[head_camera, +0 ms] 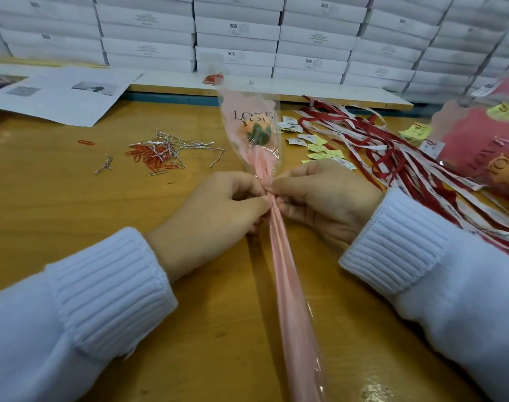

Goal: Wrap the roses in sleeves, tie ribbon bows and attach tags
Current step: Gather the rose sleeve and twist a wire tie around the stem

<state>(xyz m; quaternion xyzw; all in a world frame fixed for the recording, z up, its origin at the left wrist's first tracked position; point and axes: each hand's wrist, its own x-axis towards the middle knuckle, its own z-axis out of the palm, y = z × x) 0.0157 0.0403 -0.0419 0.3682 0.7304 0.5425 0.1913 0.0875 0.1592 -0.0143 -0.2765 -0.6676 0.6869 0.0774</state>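
A pink and clear sleeve [282,274] printed "LOVE YOU" lies lengthwise on the wooden table [73,204], with an orange rose [257,132] inside its wide far end. My left hand [218,210] and my right hand [325,198] pinch the sleeve together at its gathered neck just below the flower, fingertips meeting from both sides. What lies between the fingertips is hidden. Red and white ribbons [392,152] lie in a heap to the right. Small yellow and white tags [314,143] lie scattered beside them.
Silver twist ties [178,143] and red paper clips [151,161] lie in a pile at the left centre. Printed sheets [62,94] lie at the far left. Finished wrapped roses [485,146] are stacked at the right edge. White boxes [235,33] form a wall behind.
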